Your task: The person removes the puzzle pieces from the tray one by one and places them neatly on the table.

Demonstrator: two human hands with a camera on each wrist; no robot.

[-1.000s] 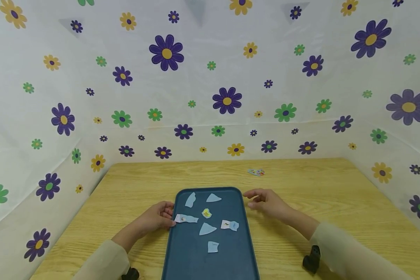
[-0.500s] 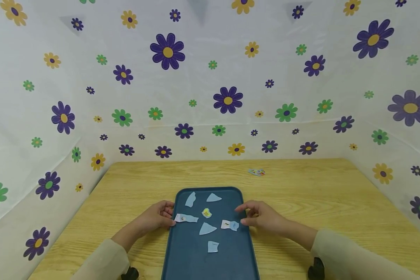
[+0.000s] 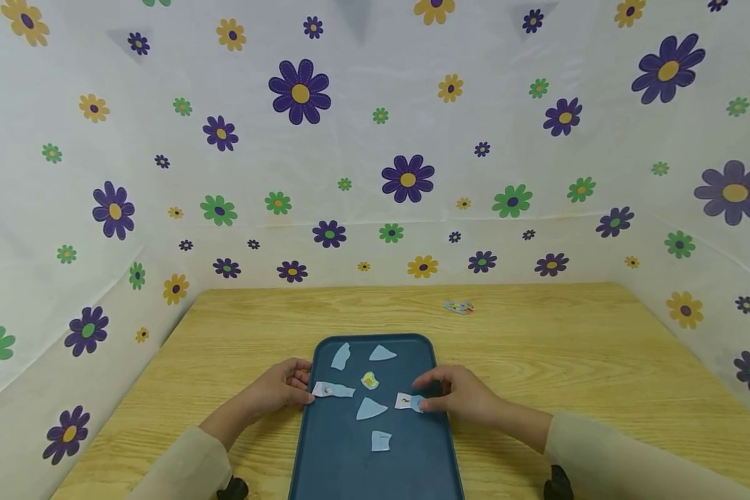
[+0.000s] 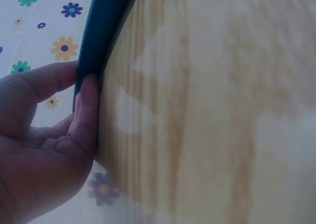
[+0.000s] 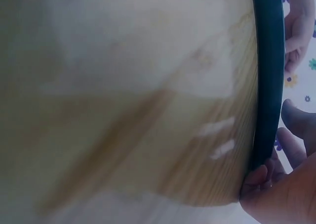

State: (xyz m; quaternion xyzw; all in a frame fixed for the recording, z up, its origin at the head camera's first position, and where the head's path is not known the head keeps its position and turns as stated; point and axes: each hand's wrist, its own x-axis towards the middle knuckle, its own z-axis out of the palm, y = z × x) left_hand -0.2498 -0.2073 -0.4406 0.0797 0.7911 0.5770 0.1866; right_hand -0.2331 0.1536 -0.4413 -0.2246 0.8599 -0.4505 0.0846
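Note:
A dark blue tray (image 3: 344,465) lies on the wooden table, bearing several flat, irregular light-blue pieces. At its left rim my left hand (image 3: 281,387) grips the edge, thumb above and fingers below, as the left wrist view shows. The piece with a white printed end (image 3: 334,390) lies beside that thumb. My right hand (image 3: 469,397) reaches over the right rim, its index finger and thumb spread apart. Its thumb tip covers part of another piece with a printed white end (image 3: 403,401); whether it presses on it is hard to tell. In the right wrist view the right hand (image 5: 291,184) is beside the rim.
Between the hands lie a small yellow-printed piece (image 3: 369,380) and a triangular piece (image 3: 370,409). Two more pieces are near the tray's far end, and a squarish piece (image 3: 380,441) is nearer. A colourful flat item (image 3: 459,307) lies behind the tray. Flowered cloth (image 3: 350,139) encloses the table.
My right hand has moved from beside the tray's far right corner, nearer and leftward over the rim, to the right printed piece. My left hand and the pieces have stayed put.

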